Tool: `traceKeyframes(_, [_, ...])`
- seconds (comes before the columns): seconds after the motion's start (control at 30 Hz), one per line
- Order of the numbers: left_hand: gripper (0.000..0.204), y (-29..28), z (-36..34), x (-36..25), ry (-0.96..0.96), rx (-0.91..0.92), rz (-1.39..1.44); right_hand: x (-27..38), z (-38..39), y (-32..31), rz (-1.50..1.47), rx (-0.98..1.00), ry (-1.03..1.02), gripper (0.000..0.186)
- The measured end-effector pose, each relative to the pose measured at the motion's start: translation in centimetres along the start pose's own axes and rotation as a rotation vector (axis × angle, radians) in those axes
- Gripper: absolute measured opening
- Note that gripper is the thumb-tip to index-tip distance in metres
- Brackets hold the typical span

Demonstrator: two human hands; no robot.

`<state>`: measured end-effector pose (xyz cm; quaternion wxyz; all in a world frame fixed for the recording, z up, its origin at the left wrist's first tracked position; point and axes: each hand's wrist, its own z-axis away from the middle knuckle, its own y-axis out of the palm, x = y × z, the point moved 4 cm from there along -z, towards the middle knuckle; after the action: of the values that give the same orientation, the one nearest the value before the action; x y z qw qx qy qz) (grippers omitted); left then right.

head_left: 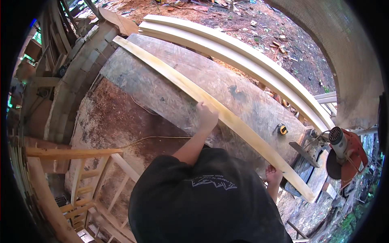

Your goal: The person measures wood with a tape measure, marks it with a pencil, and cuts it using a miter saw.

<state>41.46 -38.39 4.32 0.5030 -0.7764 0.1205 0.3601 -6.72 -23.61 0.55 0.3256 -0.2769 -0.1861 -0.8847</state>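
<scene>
A long pale wooden board [229, 115] lies slantwise across the worktable, from the far left to the saw side at the near right. My left hand [207, 116] grips its near edge around the middle, with the fingers bent against the wood. Farther along, toward the right end, my right hand [273, 175] is closed at the same edge; part of its grip is hidden by the board. The right end of the board passes close to a red-and-grey cut-off saw [346, 156] with a round disc.
Behind the worktable [162, 97] runs a stack of long pale timbers [243, 60]. A yellow-and-black tape measure [282, 129] sits on the tabletop near the saw. Wooden frames [87, 178] stand at the left, and a cord [156, 138] crosses the sawdust-covered ground.
</scene>
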Motion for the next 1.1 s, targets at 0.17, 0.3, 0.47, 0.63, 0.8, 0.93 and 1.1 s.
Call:
traceKeyframes(0.17, [0.032,1.9,-1.0,4.1,-0.787,-0.032,0.655,-0.1,-0.1,-1.0,-0.009,-0.016,0.033,0.03])
traceKeyframes(0.3, [0.018,6.3,-0.3,6.9,-0.855,0.158,1.264,-0.6,0.4,-1.2,-0.052,0.087,0.031,0.026])
traceKeyframes(0.47, [0.015,4.6,-1.3,7.4,-0.797,0.309,1.331,0.0,-1.0,-1.0,-0.186,0.207,-0.138,0.014])
traceKeyframes(0.63, [0.033,1.3,-1.5,11.9,-0.83,0.222,1.169,-0.4,2.3,3.1,-0.033,-0.033,-0.011,0.014])
traceKeyframes(0.8, [0.037,-0.7,-3.4,11.7,-0.844,0.179,1.066,-2.5,1.4,3.8,0.01,-0.017,-0.009,0.026])
traceKeyframes(0.93, [0.035,-1.7,-5.5,14.7,-0.87,0.085,1.134,-1.6,2.4,6.8,0.115,0.071,0.021,0.029])
traceKeyframes(1.1, [0.029,-0.8,-7.0,13.7,-0.964,0.068,1.035,-0.6,0.3,8.4,0.16,0.071,-0.011,0.035])
